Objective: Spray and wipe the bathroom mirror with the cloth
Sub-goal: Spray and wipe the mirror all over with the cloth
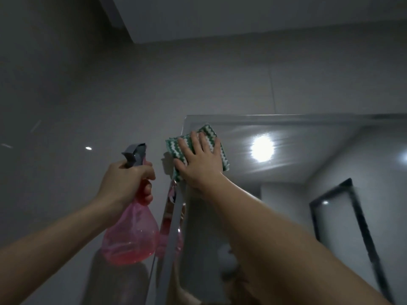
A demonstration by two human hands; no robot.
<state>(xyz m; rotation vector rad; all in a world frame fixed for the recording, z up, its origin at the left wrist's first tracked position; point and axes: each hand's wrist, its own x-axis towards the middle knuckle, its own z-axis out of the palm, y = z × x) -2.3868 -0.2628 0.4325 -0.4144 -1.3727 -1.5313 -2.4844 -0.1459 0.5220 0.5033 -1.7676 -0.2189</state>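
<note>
- Right hand [199,158]: fingers straight and spread, palm pressing a folded green-and-white zigzag-striped cloth [211,134] flat against the glass; nothing is curled round the cloth, so the grip here is a flat press.
- Left hand [130,183]: grip closed round the neck of a translucent pink plastic spray bottle [130,236] with a grey trigger head [134,156]; the bottle hangs upright, its long axis near vertical, pink liquid pooled in the bulb.
- Rectangular frameless wall mirror [297,172]: the cloth sits in its upper left corner, its left edge overhanging the mirror's left edge and its top just under the upper edge.
- Governing relation: the unwiped glass lies to the right of and below the cloth; the right hand is already on it, while the left hand and bottle are held just beside the mirror's left edge, off the glass. Judged step: wiping, with a stroke rightward or downward most likely called for.
- Mirror surface: streaks flare round a reflected ceiling lamp [262,148], suggesting wet or smeared glass.
- Room: dim grey glossy wall [154,89], pale ceiling panel [242,16], a dark-framed pane [343,216] reflected at right.
</note>
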